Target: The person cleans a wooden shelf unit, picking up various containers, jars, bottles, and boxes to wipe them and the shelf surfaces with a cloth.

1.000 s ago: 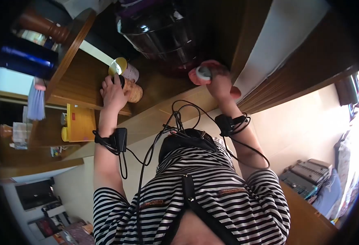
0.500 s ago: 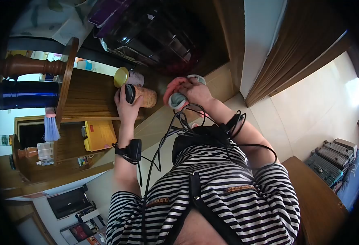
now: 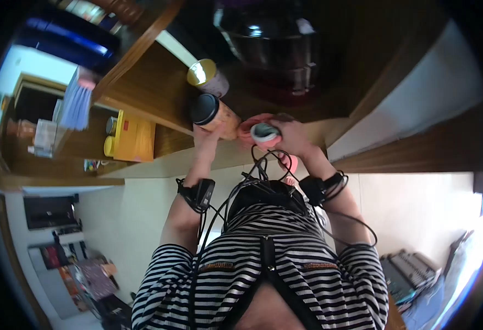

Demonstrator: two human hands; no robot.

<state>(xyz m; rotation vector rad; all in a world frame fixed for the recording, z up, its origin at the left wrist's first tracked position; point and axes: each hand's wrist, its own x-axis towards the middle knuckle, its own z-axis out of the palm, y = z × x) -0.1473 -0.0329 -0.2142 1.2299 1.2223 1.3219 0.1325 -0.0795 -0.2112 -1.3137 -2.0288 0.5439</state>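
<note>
My left hand (image 3: 205, 138) is closed around a tan patterned canister (image 3: 226, 122) with a black lid (image 3: 205, 108), tilted beside the shelf edge. In my right hand (image 3: 295, 137) is a bunched pink cloth (image 3: 247, 130) with a pale grey-green folded part at its front. The cloth is close against the canister's right side; whether they touch is hard to tell. Just behind the lid stands a tin with a yellow inside (image 3: 207, 77) on the wooden shelf (image 3: 153, 82). Some of my right fingers are hidden by the cloth.
A large dark glass jar (image 3: 274, 49) stands at the back. To the left are a blue cylinder (image 3: 68, 36), a brush with pale bristles (image 3: 77, 102) and a yellow box (image 3: 134, 137). Black cables (image 3: 258, 165) hang between my wrists.
My view has turned and shifted. The canister and the pink cloth, apart before, are now close together. Both hands keep their hold.
</note>
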